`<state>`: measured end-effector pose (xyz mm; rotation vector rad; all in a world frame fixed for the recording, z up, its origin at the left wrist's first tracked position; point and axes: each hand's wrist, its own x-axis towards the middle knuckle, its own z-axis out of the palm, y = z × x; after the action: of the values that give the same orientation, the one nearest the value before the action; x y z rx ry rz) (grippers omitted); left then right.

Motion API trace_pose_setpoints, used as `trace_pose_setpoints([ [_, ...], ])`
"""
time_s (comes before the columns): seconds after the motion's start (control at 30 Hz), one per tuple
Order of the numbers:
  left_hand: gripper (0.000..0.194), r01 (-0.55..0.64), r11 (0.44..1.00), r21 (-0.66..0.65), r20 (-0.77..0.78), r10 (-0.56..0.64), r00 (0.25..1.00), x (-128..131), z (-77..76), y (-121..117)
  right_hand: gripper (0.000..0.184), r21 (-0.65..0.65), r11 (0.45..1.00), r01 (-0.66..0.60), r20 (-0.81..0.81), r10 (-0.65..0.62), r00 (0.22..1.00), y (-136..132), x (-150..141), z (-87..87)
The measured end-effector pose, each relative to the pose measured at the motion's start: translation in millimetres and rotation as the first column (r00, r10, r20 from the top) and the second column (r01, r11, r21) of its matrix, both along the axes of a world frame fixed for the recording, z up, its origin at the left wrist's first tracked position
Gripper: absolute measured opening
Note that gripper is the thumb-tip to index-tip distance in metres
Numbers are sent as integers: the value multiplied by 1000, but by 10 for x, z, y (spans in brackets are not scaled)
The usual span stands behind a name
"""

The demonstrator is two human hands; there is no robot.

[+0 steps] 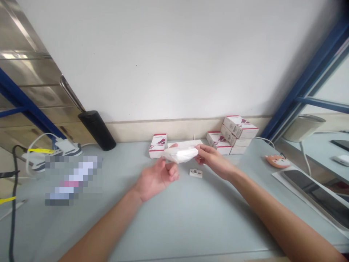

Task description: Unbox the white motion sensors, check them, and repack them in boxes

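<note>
Between my two hands, above the table, is a white item in a thin translucent plastic wrapper; what lies inside cannot be made out. My left hand grips its left end with thumb and fingers. The other end is pinched by my right hand. Just below the wrapper, a small white rectangular piece with dark round marks lies on the table. Behind the wrapper is a flat white box or lid, partly hidden.
A white and red box stands behind my left hand, and several similar boxes are stacked at the right. A black tumbler, power strips and a blurred-out object are left. An orange animal-face pouch and a dark keyboard-like slab lie right.
</note>
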<state>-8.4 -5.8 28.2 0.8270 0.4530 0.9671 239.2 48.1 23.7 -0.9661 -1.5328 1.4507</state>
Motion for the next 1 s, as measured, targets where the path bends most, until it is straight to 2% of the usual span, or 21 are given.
trace_pose_setpoints([
  [0.07,26,-87,994,63,-87,92,992,17,-15,5,41,-36,999,-8,-15,7,1000,-1,-9,-12],
  [0.13,28,-216,975,59,-164,223,961,41,-53,31,40,-36,999,-7,-20,7,1000,-17,-26,-6],
  [0.2,45,-315,947,66,-249,321,914,54,-110,72,42,7,1000,20,2,-20,1000,-48,-52,15],
  [0.27,57,-371,919,136,-373,394,840,47,-170,114,45,69,996,60,52,-63,997,-86,-83,42],
  [0.33,56,-408,894,186,-455,447,770,30,-210,143,47,127,988,86,94,-98,991,-116,-110,62],
  [0.4,52,-394,911,124,-469,403,786,22,-215,149,47,174,980,98,104,-118,988,-128,-124,69],
  [0.47,53,-292,956,-19,-424,257,869,28,-187,134,46,231,967,110,89,-134,987,-124,-124,64],
  [0.53,55,-165,974,-152,-324,109,940,34,-140,116,44,300,946,125,86,-157,984,-113,-117,54],
  [0.6,59,-67,971,-228,-197,21,980,25,-97,108,42,386,914,127,116,-184,976,-106,-109,44],
  [0.67,62,-7,967,-255,-72,-12,997,-1,-68,116,41,475,874,107,157,-203,967,-107,-109,34],
  [0.73,63,-2,967,-255,19,7,1000,-30,-52,134,39,538,841,62,186,-190,964,-111,-117,20],
  [0.83,58,-96,961,-260,57,114,992,-42,-33,162,35,575,818,3,209,-150,966,-112,-138,-13],
  [0.93,42,-224,923,-312,69,258,964,-16,-3,175,30,608,794,-8,221,-160,962,-102,-158,-67],
  [1.0,35,-289,884,-368,54,331,942,3,18,177,27,656,755,-18,226,-173,959,-98,-163,-104],
])
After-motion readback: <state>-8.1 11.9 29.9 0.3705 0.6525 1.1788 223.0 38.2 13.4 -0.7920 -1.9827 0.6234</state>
